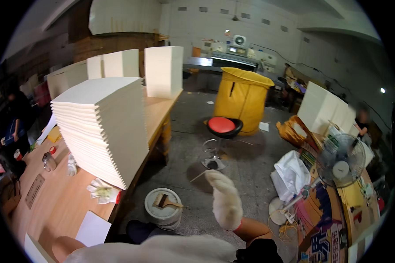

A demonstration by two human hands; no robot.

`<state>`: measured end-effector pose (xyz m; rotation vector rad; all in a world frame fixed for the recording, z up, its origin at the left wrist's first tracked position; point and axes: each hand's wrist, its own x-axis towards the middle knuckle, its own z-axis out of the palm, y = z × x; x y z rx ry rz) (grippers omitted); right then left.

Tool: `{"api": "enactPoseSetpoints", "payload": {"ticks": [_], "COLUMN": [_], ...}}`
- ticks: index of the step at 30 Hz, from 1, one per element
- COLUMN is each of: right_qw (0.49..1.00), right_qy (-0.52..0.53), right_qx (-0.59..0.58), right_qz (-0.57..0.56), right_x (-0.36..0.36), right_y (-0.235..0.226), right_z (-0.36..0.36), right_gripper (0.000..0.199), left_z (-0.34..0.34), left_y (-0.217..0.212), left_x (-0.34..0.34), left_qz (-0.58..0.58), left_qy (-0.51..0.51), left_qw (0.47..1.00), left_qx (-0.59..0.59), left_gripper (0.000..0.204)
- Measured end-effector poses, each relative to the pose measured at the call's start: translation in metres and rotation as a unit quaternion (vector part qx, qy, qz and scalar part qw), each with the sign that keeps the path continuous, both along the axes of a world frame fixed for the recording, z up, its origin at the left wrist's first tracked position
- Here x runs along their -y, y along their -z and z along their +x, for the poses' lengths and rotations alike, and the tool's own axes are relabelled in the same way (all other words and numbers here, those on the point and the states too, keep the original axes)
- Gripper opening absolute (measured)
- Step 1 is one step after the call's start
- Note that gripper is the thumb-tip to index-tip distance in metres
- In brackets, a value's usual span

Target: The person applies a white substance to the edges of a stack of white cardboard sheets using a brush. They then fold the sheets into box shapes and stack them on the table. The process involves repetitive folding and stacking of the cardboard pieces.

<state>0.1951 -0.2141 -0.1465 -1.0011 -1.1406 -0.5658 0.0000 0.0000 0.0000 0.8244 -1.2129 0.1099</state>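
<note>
Right hand (224,200): gloved in white with a red cuff, raised over the floor beside the table; fingers pressed together and pointing up.
Sliver (197,176): a thin pale strip stood at the fingertips of that glove (whether it was pinched or only lay behind them could not be told).
Left hand (162,250): a blurred white mass along the lower edge, probably the other glove; finger state could not be told.
Step in hand: judged to be a pause in mid-air, with the raised hand touching neither brush nor paper.
Next move: a reach for the brush would call for lowering the hand to the left and opening the fingers around the handle.
Brush (166,202): one, flat, wooden handle, laid across the bucket top.
Bucket (162,218): one, white, on the floor just beside the table edge, near the raised hand.
Stack of sheets (103,127): one tall stepped pile on the table (61,206); three more upright white blocks stood behind it.
Spare gloves (102,191): two, lying on the table by the stack.
Stool (221,126): one, red seat, well apart from the hand.
Yellow bin (242,98): one, behind the stool.
Fan (340,160): one, at the right.
</note>
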Motion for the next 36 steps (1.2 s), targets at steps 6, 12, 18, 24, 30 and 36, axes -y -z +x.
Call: {"api": "enactPoseSetpoints", "payload": {"ticks": [6,12,18,24,30,36], "right_qw": [0.971,0.964,0.959,0.928,0.913,0.872], "right_qy": [0.016,0.034,0.021,0.017,-0.140,-0.258], "right_qx": [-0.104,-0.095,-0.100,-0.127,-0.205,-0.140], "right_qz": [-0.216,-0.245,-0.264,-0.349,-0.325,-0.391], "right_x": [0.030,0.039,0.023,0.005,-0.039,-0.098], "right_y": [0.015,0.013,0.021,0.038,0.070,0.079], "right_z": [-0.004,-0.009,-0.012,-0.013,-0.017,-0.029], "right_gripper": [0.049,0.042,0.040,0.044,0.049,0.039], "left_z": [0.030,0.043,0.017,0.045,-0.045,-0.083], "left_y": [0.006,0.013,0.046,0.027,0.051,0.038], "left_x": [0.012,0.024,0.033,0.028,0.018,0.005], "left_qz": [0.028,0.045,0.133,0.096,0.115,0.129], "left_qy": [0.069,0.041,-0.304,-0.389,-0.604,-0.702], "left_qw": [0.992,0.986,0.914,0.895,0.788,0.700], "left_qx": [0.101,0.156,-0.235,0.198,0.033,-0.036], "left_gripper": [0.024,0.031,0.033,0.018,0.018,0.030]}}
